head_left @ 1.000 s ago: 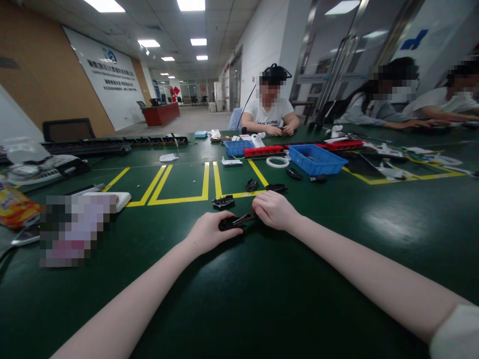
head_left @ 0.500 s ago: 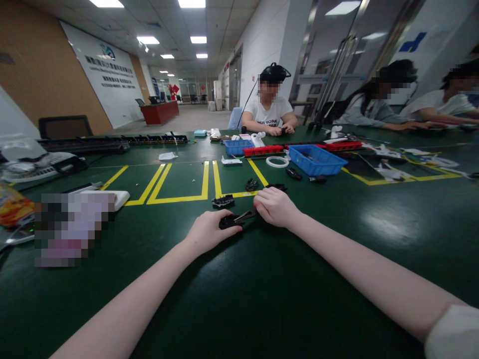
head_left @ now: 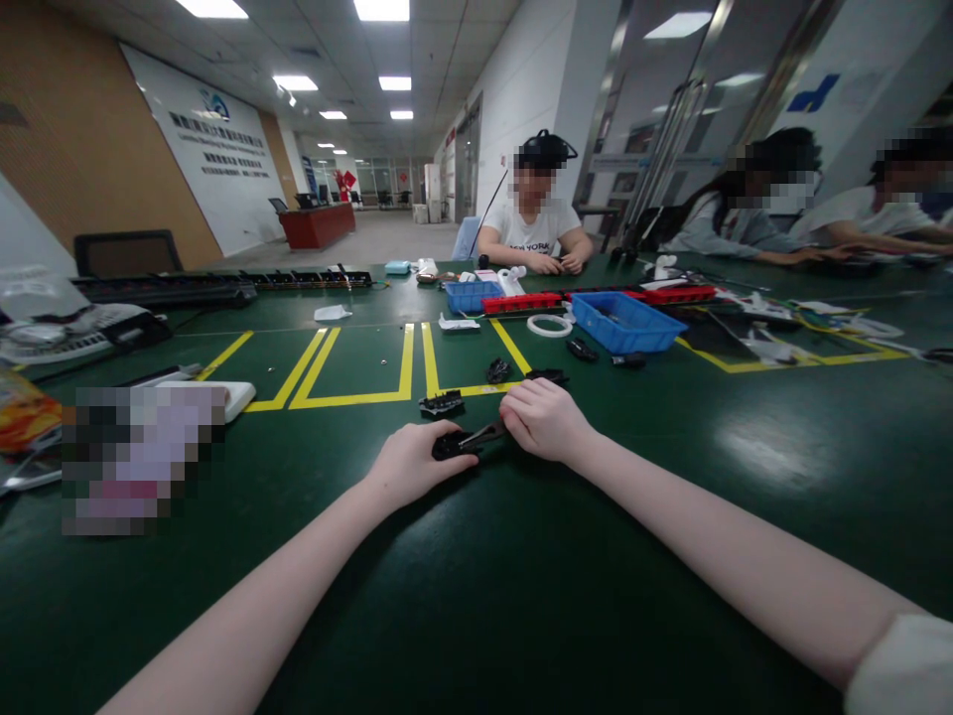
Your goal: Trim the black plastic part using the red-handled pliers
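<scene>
At frame centre I see my left hand pinning a small glossy black plastic part to the matte green table, while my right hand grips slim metal pliers touching it. Just above lie a ribbed black piece and yellow tape lines, and a blue bin sits upper right.

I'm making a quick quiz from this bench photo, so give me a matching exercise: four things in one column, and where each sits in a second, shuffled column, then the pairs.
Things:
1. small black part
2. large blue bin
3. white ring
4. black keyboard

Places:
A. far left of the green table, in front of an empty chair
B. under the left hand fingers
C. flat on the table just left of the large blue bin
D. right of the yellow floor-tape boxes, beside red trays

Pairs: 1-B, 2-D, 3-C, 4-A
</scene>
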A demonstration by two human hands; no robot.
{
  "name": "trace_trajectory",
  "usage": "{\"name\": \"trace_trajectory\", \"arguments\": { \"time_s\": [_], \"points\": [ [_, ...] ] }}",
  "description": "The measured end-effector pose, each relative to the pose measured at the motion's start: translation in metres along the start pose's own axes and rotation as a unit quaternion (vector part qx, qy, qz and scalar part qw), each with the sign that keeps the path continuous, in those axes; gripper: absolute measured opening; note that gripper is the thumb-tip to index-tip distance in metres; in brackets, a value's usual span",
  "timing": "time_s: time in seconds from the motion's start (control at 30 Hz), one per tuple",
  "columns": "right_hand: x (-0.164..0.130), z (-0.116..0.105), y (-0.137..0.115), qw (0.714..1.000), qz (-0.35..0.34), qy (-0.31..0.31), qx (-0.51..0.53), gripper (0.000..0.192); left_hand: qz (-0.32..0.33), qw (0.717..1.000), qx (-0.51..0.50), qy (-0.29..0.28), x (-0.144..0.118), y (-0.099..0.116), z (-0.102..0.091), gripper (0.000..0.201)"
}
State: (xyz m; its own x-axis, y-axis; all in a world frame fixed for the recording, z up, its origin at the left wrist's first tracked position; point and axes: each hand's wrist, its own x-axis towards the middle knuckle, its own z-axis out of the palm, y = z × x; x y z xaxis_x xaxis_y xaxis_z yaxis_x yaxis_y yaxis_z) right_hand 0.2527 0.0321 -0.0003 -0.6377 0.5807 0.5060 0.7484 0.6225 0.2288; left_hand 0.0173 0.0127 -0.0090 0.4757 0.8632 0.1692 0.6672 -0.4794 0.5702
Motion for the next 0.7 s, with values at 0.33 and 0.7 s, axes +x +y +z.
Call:
{"name": "trace_trajectory", "arguments": {
  "time_s": [0.33, 0.7],
  "points": [
    [0.0006, -0.0019, 0.0045, 1.000, -0.020, 0.000, -0.019, 0.033, 0.003, 0.999, -0.026, -0.018, -0.0006, 0.0008, -0.0016, 0.043],
    [0.0002, -0.0029, -0.0039, 0.999, -0.041, 0.007, -0.027, 0.030, 0.005, 0.999, 0.014, -0.033, -0.0011, 0.0030, -0.0033, 0.042]
  ]
}}
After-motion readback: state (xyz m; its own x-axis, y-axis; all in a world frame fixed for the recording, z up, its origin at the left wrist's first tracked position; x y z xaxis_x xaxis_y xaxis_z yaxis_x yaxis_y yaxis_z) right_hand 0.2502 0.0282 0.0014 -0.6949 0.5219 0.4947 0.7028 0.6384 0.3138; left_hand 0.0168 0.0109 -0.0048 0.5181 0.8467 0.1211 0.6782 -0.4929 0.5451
